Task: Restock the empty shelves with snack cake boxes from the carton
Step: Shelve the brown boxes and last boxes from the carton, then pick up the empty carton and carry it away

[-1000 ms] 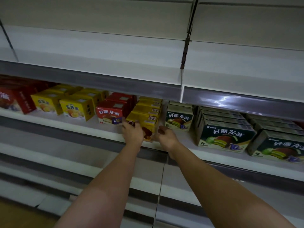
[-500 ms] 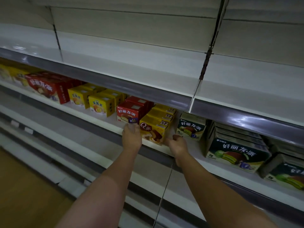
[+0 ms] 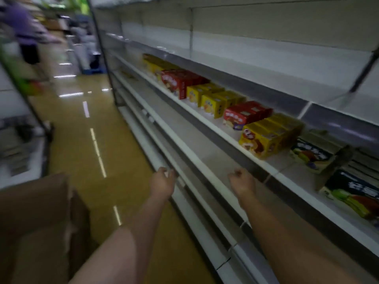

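Change: both hands have come off the yellow box row [image 3: 268,136] they were squaring a second ago, and the view has swung left down the aisle.
Left hand [image 3: 162,183]: loosely curled, holding nothing, hanging in front of the lower shelf edge [image 3: 196,160].
Right hand [image 3: 243,182]: loosely curled, holding nothing, below the stocked shelf.
Carton [image 3: 37,218]: brown cardboard, lower left on the floor side, well apart from both hands; its contents are hidden.
Handling: snack cake boxes look light, stiff, thin-walled and crushable; probably best taken by opposite side faces, several pressed together.
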`<state>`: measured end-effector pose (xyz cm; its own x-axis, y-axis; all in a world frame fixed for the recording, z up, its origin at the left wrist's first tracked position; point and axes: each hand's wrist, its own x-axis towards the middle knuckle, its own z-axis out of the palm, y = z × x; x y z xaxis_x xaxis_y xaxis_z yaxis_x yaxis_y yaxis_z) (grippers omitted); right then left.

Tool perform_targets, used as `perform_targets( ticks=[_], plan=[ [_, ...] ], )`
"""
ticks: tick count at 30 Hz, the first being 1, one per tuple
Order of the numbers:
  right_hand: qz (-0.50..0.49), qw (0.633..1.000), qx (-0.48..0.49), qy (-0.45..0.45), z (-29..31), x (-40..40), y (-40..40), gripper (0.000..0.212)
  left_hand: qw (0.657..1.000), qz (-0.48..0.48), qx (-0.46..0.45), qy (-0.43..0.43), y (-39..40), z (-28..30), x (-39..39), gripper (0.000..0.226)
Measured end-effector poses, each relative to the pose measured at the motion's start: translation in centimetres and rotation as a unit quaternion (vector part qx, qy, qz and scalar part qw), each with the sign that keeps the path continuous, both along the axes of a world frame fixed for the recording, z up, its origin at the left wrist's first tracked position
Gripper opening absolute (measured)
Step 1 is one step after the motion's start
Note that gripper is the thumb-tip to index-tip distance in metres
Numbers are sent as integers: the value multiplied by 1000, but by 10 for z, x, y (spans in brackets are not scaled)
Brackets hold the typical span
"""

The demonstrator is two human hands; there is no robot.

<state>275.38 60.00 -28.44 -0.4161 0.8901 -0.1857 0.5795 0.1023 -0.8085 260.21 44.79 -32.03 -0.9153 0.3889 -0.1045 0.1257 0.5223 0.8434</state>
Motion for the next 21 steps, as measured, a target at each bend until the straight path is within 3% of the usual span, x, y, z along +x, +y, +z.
perform_targets(
  ticks=[9, 21],
  plan=[
    [169, 981, -64, -66, -51, -57, -128, 20, 977, 198, -80, -17, -209, -31, -33, 39],
    [299, 933, -85, -179, -102, -175, -326, 34, 936, 307, -168, -47, -449, -75, -99, 38]
  ],
)
